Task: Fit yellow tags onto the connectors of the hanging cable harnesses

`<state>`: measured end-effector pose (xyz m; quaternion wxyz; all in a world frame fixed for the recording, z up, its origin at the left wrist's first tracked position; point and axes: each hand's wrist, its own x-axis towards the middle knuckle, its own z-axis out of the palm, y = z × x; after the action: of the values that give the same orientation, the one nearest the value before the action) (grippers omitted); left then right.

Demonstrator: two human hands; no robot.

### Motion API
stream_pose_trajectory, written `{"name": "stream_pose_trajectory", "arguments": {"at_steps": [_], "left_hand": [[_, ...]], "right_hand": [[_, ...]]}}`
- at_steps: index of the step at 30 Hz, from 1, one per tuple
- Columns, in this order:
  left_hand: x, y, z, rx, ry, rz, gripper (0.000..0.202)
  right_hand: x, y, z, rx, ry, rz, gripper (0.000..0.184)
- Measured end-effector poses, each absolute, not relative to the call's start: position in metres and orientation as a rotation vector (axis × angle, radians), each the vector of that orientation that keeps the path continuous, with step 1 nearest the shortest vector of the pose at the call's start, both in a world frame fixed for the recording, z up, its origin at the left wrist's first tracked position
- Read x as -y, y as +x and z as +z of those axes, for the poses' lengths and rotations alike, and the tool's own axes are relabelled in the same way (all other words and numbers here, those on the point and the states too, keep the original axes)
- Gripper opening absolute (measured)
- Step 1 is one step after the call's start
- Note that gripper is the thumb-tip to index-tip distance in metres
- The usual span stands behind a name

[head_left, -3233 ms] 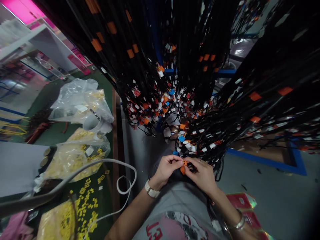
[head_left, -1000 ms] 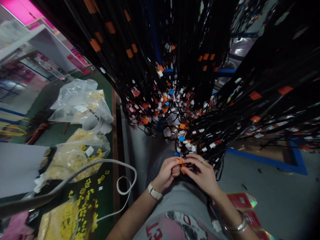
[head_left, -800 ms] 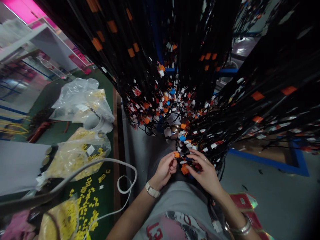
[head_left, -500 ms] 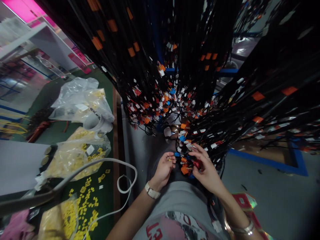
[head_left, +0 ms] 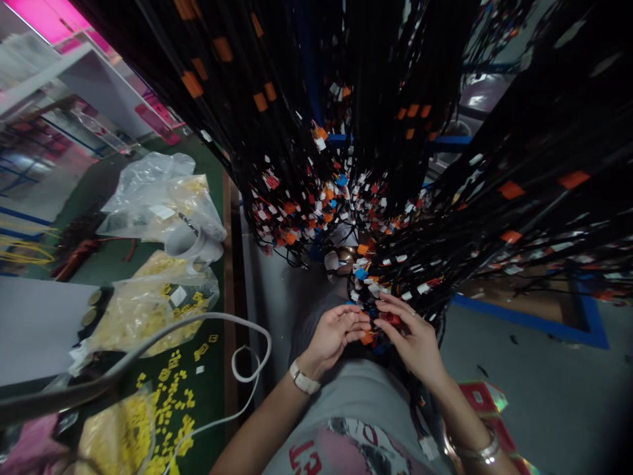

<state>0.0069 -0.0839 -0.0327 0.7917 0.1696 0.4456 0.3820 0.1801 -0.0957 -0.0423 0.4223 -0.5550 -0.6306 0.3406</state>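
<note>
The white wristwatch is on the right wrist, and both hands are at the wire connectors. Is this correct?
Wrong side: the head view shows the white wristwatch on the left wrist. The left hand and right hand are at the wire connectors.

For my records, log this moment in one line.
left hand: by orange connector; right hand: by red connector; contact: unclear; yellow parts: on green tabletop

The left hand (head_left: 341, 330) is partly hiding an orange plug (head_left: 366, 339); its grip is not showing clearly. Below, the view is cutting the table's right edge (head_left: 230, 264) and a yellow bag (head_left: 102, 432).
</note>
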Motion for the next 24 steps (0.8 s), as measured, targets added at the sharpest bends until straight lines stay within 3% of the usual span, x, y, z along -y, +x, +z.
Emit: {"name": "stream_pose_trajectory", "arguments": {"at_steps": [12,17,24], "left_hand": [[0.083,0.010,-0.034,-1.023,0.471,0.803,0.031],[0.083,0.011,-0.032,-0.979,0.426,0.770,0.030],[0.082,0.014,-0.027,-0.927,0.433,0.755,0.032]], "right_hand": [[0.102,0.174,-0.041,1.741,-1.480,0.526,0.043],[0.102,0.177,-0.033,1.757,-1.658,0.278,0.041],[0.110,0.180,-0.028,1.735,-1.558,0.335,0.051]]}}
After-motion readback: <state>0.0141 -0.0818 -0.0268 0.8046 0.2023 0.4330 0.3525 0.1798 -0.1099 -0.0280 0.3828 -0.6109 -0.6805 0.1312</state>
